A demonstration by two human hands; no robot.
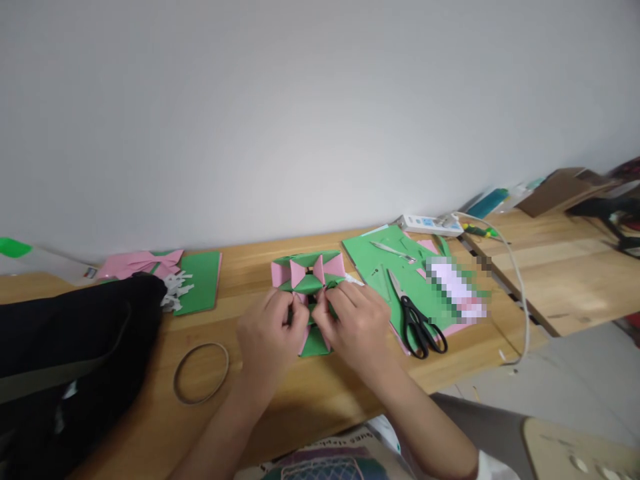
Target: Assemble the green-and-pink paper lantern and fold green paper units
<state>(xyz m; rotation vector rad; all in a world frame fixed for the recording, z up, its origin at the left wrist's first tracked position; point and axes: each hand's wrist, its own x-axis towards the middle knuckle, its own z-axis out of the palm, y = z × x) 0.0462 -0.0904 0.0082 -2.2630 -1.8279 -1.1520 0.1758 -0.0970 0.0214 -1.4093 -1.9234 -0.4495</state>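
Dead centre, left hand [274, 327] and right hand [354, 321] pinch pink-green paper form [307, 285]; looks mostly folded, can't tell what's left.

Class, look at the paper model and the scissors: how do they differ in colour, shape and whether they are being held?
The paper model is pink and green; the scissors are black and silver-grey. The paper model is folded into angular sections; the scissors are long, with looped handles. The left hand and right hand pinch the paper model; the scissors lie unheld.
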